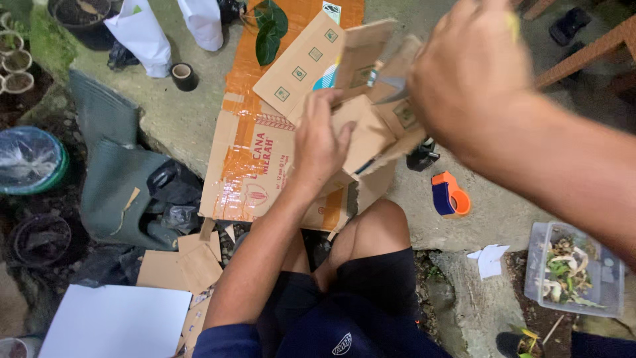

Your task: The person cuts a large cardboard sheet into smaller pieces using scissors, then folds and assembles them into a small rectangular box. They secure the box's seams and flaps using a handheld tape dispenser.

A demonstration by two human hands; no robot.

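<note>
Head | left grip [320,136] clenched on cardboard piece [368,129] | right grip [472,69] unclear | tape dispenser [450,194] nearby

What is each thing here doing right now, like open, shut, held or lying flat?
Left hand: gripping the cardboard piece.
Right hand: raised over it, blurred.
Cardboard piece: held up, folded.
Flattened box: lying flat, taped.
Tape dispenser: lying on the ground, unheld.
Tape roll: standing on the ground.
Clear tub: open, holding plant scraps.

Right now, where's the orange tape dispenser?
Head view, right of centre: the tape dispenser lies on the concrete, right of the knee and below the right hand.
</note>
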